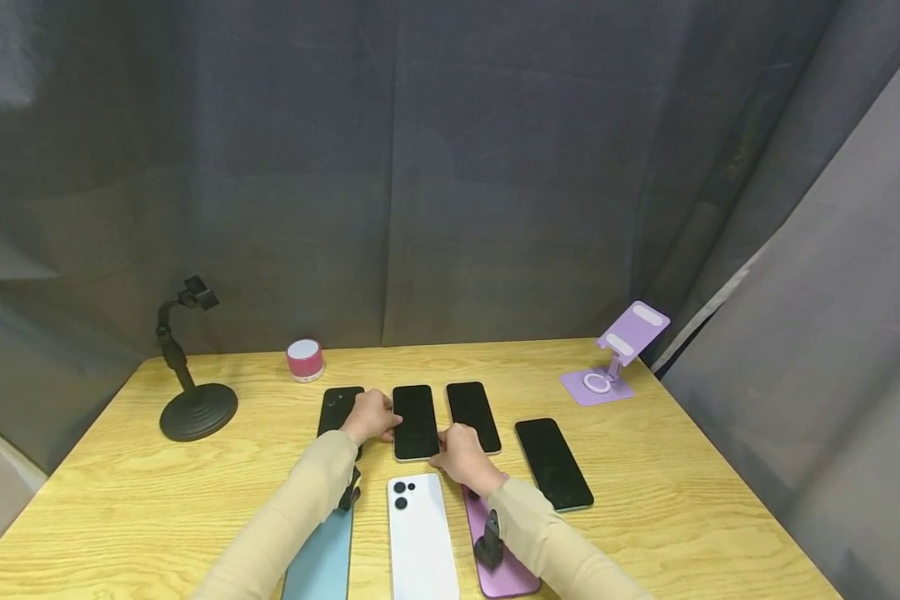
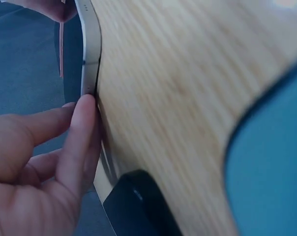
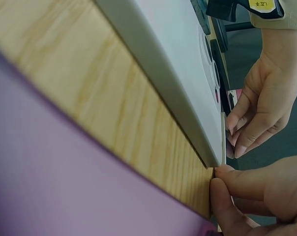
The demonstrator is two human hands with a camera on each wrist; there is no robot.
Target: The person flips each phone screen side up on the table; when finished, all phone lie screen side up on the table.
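Note:
A black-screened smartphone [image 1: 416,421] lies face up in the middle of the back row. My left hand [image 1: 372,414] pinches its left edge between thumb and fingers; the left wrist view shows the fingertips on the phone's pale side frame [image 2: 91,54]. At the lower right corner, my right hand [image 1: 462,455] grips the same phone, thumb and forefinger together in the right wrist view. Under the left wrist lie a dark phone [image 1: 337,408] and a blue phone [image 1: 322,554]. The right forearm crosses a purple phone [image 1: 506,575]. Between the arms lies a white phone [image 1: 423,542], camera side up.
Two more black-screened phones, one beside the middle [image 1: 474,417] and one farther right [image 1: 553,463], lie face up. A black phone stand [image 1: 195,411] is at back left, near a pink-and-white round speaker [image 1: 304,360]. A purple folding stand [image 1: 598,385] occupies the back right.

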